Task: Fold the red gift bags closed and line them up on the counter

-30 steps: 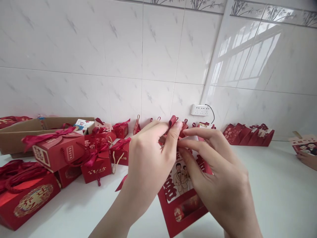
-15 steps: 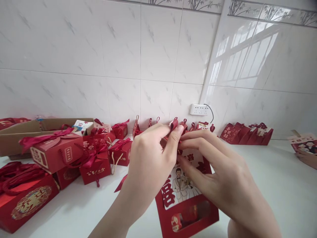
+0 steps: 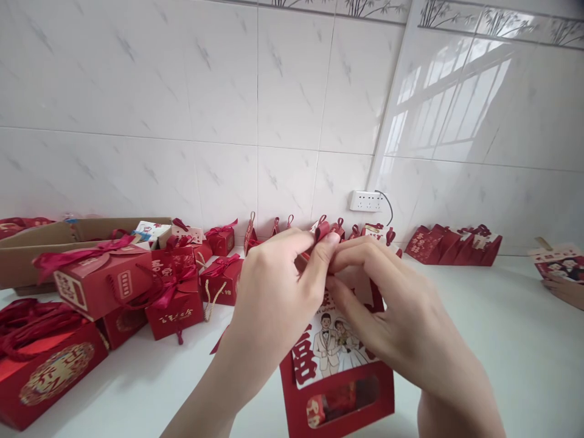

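In front of me a red gift box (image 3: 329, 353) stands slightly tilted. A cartoon bride and groom are printed on its face, and red-wrapped pieces show through a window low down. At its top my left hand (image 3: 271, 292) is closed, pinching a dark red ribbon (image 3: 322, 231) folded into a loop between thumb and forefinger. My right hand (image 3: 401, 316) is closed too, thumb and fingers drawn together at the same ribbon just below the loop. The ribbon's lower part and the box's top edge are hidden behind my fingers.
Red gift boxes with bows (image 3: 103, 277) crowd the left, near an open cardboard carton (image 3: 27, 258). Small ribboned boxes line the wall, with a row of red boxes (image 3: 454, 243) farther right. A power strip (image 3: 365, 201) hangs on the tiles. Another person's hand (image 3: 563, 291) holds a box at far right.
The gift box has swung slightly left and sits straighter, so more of the printed couple shows. My right hand has moved a little left, its fingers drawn closer together. My left hand keeps its pinch.
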Tool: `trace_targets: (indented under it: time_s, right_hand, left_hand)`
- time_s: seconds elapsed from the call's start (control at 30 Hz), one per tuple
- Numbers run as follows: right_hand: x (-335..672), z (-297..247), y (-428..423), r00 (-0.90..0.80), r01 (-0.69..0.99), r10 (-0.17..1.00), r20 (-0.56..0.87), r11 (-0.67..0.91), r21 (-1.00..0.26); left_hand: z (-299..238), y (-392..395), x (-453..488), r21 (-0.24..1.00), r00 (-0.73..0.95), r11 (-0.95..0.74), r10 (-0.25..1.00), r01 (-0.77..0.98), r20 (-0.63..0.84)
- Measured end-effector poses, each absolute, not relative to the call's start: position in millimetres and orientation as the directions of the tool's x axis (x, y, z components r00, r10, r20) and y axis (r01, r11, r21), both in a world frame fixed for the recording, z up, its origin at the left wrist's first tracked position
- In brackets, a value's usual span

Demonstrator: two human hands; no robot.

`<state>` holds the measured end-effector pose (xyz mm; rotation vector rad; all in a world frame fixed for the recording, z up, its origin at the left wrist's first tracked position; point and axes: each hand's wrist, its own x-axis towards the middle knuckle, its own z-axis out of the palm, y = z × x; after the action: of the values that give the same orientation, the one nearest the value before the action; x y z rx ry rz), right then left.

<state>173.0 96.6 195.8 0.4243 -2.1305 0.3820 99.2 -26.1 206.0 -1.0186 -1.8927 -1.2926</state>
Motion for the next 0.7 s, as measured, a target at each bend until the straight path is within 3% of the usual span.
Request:
trace_targets:
  time_s: [0.13,0.33,0.7]
  right_hand:
    - [168.9,193.2,91.0,-0.554,-0.376,-0.011,0.833,0.896,-0.238]
    - [164.9,191.2,84.2,-0.539,-0.337,0.119,0.834,0.877,-0.343]
    - [174.8,201.2,97.6,-0.727,-0.402,0.102,0.679,0.738,-0.542]
  left_hand:
    - [204.6,-25.5,100.2,0.454,-0.486,0.177,0.257,0.873,0.835]
    - [202.3,-22.0,103.4,0.406,-0.422,0.115,0.234,0.907,0.876]
    - [197.8,-14.9,104.2,0.344,-0.349,0.064,0.253,0.937,0.902]
